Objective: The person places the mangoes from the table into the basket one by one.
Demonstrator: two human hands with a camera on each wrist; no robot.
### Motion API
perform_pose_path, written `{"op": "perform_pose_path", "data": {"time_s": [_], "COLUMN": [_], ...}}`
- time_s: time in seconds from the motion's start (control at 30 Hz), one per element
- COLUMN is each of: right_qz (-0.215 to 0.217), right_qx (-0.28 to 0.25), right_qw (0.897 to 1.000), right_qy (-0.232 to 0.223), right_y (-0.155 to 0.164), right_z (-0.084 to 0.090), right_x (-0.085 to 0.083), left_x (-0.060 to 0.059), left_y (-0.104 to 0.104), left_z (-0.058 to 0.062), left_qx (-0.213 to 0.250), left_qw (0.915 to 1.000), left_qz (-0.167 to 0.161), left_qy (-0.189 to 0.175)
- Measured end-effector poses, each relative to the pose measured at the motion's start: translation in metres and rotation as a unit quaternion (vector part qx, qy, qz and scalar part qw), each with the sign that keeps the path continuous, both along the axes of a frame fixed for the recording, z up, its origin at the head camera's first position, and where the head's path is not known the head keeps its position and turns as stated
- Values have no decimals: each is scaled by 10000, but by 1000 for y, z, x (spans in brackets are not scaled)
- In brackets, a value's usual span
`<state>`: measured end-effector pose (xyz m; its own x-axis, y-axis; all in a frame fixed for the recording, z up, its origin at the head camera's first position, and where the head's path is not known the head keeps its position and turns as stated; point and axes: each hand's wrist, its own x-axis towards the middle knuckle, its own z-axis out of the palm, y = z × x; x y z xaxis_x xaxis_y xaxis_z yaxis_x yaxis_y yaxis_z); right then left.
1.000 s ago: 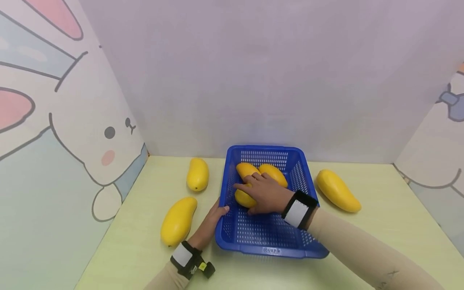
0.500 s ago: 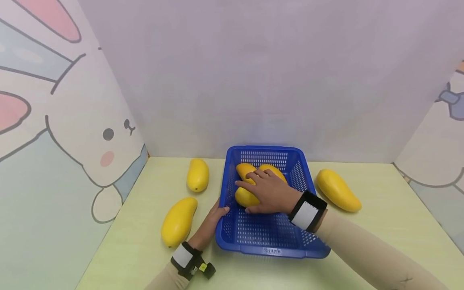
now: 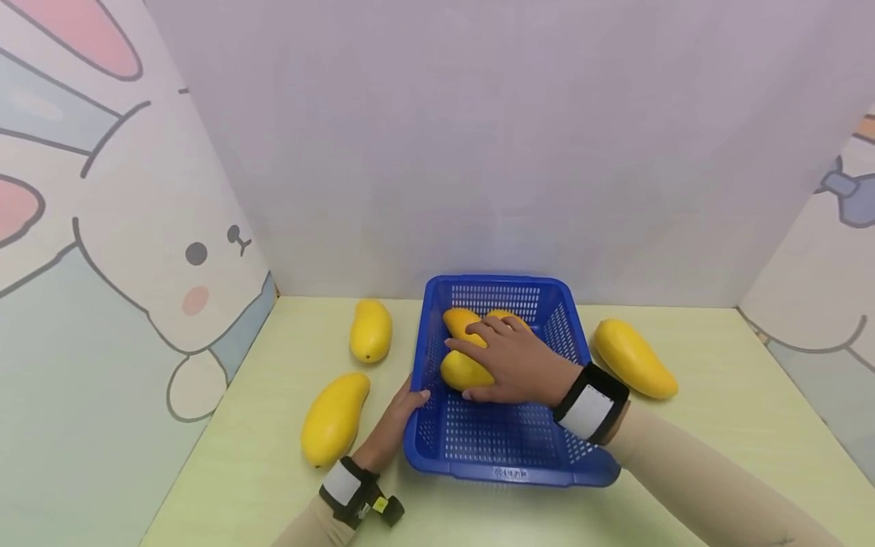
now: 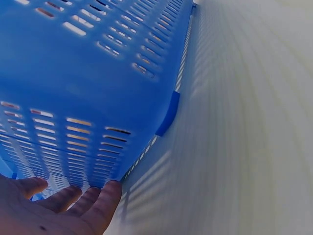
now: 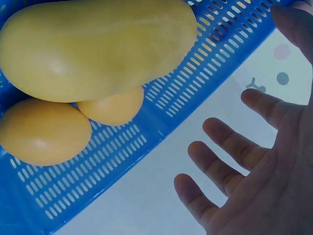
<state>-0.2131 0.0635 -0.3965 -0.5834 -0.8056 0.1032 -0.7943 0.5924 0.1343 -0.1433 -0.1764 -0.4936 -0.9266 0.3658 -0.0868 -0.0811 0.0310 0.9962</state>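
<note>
The right hand (image 3: 516, 361) covers most of the far mangoes (image 3: 459, 322) in the basket (image 3: 509, 448) in the head view. In the left wrist view the left hand (image 4: 58, 208) is cut by the bottom edge. In the right wrist view the top mango (image 5: 98, 46) is cut at the edge and hides part of another.

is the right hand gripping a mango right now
No, in the right wrist view the right hand has its fingers spread open, apart from the mangoes in the blue basket.

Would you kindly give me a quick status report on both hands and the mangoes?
Right hand open above three mangoes in the basket. Left hand open, fingers against the basket's side. Three loose mangoes on the table; nothing in the way.
</note>
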Motion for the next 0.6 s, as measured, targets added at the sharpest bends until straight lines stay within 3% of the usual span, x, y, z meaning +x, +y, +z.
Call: {"op": "perform_pose_path", "data": {"time_s": [0.6], "right_qz": [-188], "right_qx": [-411], "right_qw": [9990], "right_qy": [-39], "right_y": [21], "right_z": [7], "right_x": [6], "left_x": [0], "left_y": [1], "left_z": [0], "left_qx": [-6], "left_qw": [10000], "left_qz": [48], "left_qy": [-67]}}
